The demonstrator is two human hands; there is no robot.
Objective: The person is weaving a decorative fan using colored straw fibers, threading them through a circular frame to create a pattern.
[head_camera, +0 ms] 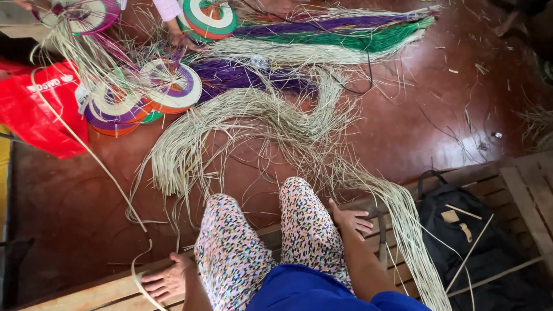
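I sit on a wooden bench [86, 295] with patterned trousers [265, 242] over my legs. My left hand [167, 279] rests flat on the bench edge, next to a pale flat strip [141, 276] that curls past it. My right hand [350, 220] lies open on the bench beside my right thigh, close to a long bundle of pale natural fibre strands [397, 219]. A large heap of the same pale strands [253, 121] spreads over the red-brown floor in front of me. Neither hand holds anything.
Round woven fans in purple, orange and green [167, 86] lie at the upper left, another fan [208, 17] near another person's hand [183, 38]. Purple and green dyed fibre bundles [345, 31] lie at the top. A red bag [40, 109] sits left, a black backpack [461, 230] on the bench right.
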